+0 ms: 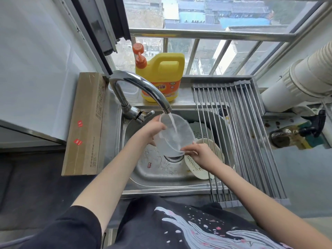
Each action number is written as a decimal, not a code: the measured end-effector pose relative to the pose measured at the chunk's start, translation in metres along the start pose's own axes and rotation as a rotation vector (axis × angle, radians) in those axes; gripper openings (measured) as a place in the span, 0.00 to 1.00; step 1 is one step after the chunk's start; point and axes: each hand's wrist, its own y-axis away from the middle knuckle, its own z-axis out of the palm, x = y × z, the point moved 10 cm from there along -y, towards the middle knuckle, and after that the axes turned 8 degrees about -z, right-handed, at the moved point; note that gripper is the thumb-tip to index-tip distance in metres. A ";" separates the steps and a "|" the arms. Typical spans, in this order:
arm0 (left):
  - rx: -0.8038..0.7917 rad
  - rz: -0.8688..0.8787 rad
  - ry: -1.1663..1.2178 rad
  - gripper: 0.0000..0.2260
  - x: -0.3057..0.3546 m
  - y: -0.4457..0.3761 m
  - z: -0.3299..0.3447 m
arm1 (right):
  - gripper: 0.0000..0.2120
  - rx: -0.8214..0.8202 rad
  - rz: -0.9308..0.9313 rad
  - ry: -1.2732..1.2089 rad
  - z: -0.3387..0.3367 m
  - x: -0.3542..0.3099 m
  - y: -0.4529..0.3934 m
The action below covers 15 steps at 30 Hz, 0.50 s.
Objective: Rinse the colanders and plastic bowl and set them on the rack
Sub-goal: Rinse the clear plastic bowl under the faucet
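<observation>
A clear plastic bowl (177, 133) is tilted under the running tap (142, 90), and water streams into it. My left hand (152, 129) grips its far-left rim. My right hand (199, 153) pinches its near rim. Below my right hand a cream colander (193, 167) leans in the steel sink (161, 174), partly hidden by my hand and the rack. Another pale dish (200, 131) lies behind the bowl under the rack bars. The roll-up metal rack (239, 133) spans the sink's right side and carries nothing.
A yellow detergent jug (161, 78) stands on the ledge behind the tap. A long cardboard box (86, 123) lies left of the sink. White pipes (305, 81) and an oily bottle (291, 135) sit to the right of the rack. Window bars close off the back.
</observation>
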 end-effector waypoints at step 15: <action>-0.287 -0.093 0.728 0.20 -0.079 -0.007 0.033 | 0.24 -0.036 -0.488 0.616 -0.039 -0.069 -0.019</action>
